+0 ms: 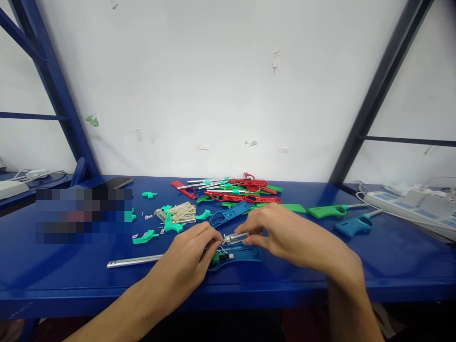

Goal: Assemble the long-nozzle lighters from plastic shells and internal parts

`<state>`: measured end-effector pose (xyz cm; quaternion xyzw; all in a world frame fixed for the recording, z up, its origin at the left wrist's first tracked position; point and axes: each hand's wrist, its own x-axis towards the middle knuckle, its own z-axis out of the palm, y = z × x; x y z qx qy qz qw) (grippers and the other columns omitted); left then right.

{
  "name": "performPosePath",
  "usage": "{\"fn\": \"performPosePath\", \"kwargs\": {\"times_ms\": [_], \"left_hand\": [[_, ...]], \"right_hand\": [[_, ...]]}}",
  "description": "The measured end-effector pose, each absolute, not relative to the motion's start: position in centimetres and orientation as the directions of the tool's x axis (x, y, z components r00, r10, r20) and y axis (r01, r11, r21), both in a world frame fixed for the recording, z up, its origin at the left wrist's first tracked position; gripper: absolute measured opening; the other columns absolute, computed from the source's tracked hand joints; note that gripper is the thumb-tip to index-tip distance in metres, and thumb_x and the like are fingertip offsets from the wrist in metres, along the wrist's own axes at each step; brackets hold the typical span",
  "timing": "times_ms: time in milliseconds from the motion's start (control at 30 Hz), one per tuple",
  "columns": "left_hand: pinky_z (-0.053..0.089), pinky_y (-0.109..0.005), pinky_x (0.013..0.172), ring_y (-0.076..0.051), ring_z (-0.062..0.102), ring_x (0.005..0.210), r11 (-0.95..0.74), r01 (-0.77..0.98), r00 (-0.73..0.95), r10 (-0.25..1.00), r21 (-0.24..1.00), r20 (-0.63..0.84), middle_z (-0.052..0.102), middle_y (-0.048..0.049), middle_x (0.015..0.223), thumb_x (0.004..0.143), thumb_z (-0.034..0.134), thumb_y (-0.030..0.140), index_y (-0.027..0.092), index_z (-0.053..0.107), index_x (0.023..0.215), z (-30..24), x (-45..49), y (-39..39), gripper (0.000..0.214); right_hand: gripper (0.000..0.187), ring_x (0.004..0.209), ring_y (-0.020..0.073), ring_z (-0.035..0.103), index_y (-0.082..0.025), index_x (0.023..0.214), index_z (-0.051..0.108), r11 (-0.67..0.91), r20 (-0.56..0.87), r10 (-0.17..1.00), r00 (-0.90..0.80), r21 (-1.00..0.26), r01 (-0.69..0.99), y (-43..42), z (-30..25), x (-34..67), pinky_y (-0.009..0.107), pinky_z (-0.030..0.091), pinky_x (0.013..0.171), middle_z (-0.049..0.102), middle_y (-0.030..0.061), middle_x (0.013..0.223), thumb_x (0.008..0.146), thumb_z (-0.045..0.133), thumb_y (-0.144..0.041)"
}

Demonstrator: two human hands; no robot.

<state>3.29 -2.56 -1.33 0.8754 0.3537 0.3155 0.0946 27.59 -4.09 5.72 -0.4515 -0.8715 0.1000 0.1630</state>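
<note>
Both my hands meet over a blue lighter shell half lying near the front edge of the blue table. My right hand pinches a small clear gas tank just above the shell. My left hand presses its fingertips on the shell's left end, where a green and black part sits. A long silver metal tube sticks out to the left from under my left hand.
A second blue shell half lies just behind my hands. Further back is a pile of red and green lighter shells with metal tubes. Clear tanks and teal triggers lie left; a green lighter, a blue lighter and a power strip right.
</note>
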Motion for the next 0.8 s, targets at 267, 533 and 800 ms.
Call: {"fn": "performPosePath", "kwargs": {"times_ms": [267,533,800], "left_hand": [[0.048,-0.029,0.073,-0.018,0.066,0.082,-0.739,0.569,0.560,0.670,0.361,0.488,0.067,-0.0016,0.091,0.107,0.048,0.018,0.020,0.068,0.098,-1.22,3.20,-2.72,0.022],[0.049,-0.030,0.074,-0.018,0.067,0.084,-0.739,0.571,0.561,0.669,0.357,0.487,0.069,-0.0023,0.092,0.108,0.047,0.018,0.019,0.069,0.099,-1.23,3.35,-2.55,0.023],[0.050,-0.033,0.080,-0.020,0.067,0.091,-0.744,0.574,0.574,0.664,0.343,0.480,0.069,-0.0043,0.098,0.110,0.042,0.017,0.019,0.071,0.105,-1.43,3.36,-2.63,0.029]], "right_hand": [[0.015,0.071,0.0188,0.066,-0.022,0.098,0.084,0.601,0.204,0.799,-0.566,-0.321,0.732,-3.77,5.55,27.53,0.028,0.044,0.067,0.073,0.0025,0.074,0.094,0.069,-0.020],[0.017,0.078,0.0202,0.067,-0.023,0.101,0.084,0.576,0.156,0.814,-0.559,-0.329,0.748,-3.88,6.00,27.16,0.029,0.044,0.069,0.075,0.0043,0.081,0.095,0.068,-0.022],[0.015,0.083,0.0223,0.070,-0.024,0.101,0.085,0.530,0.107,0.842,-0.529,-0.346,0.774,-3.83,6.05,27.15,0.030,0.046,0.073,0.078,0.0045,0.083,0.095,0.071,-0.025]]}}
